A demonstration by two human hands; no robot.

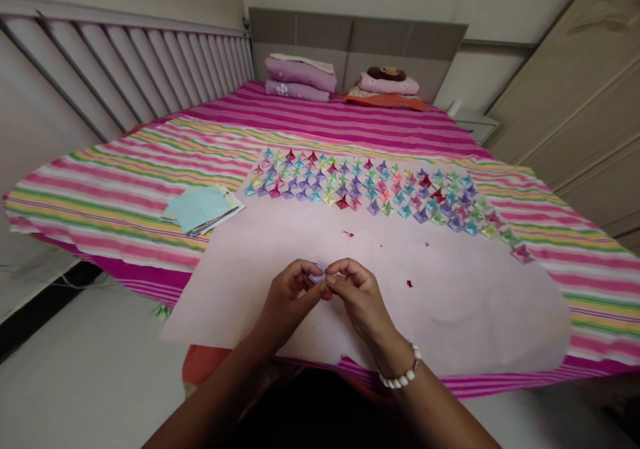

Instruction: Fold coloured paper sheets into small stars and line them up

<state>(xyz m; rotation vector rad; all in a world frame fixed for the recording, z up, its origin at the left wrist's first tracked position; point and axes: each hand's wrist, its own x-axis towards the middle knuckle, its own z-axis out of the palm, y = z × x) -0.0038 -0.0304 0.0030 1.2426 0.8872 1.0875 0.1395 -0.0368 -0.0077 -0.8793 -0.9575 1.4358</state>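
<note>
1. While many folded paper pieces (pixel 355 185) sit in close rows across the far part of the large pale sheet (pixel 240 272), one purple paper piece (pixel 319 274) is in hand, so a good share of the folding looks done.
2. That purple piece is between the two hands, above the near half of the sheet and well apart from the rows. It seems small and creased already, but is not yet set down among the others; how many folds it lacks cannot be told.
3. The fingers of the left hand (pixel 290 292) pinch its left side, and those of the right hand (pixel 359 295) pinch its right side, the thumbs close together. Neither hand is released.
4. To the left of the rows, a stack of papers (pixel 199 207) with light blue on top lies flat, apparently not yet folded.
5. Between rows and hands, the sheet carries only a few dark red scraps (pixel 409 283). Whether the rows are complete cannot be judged.
</note>
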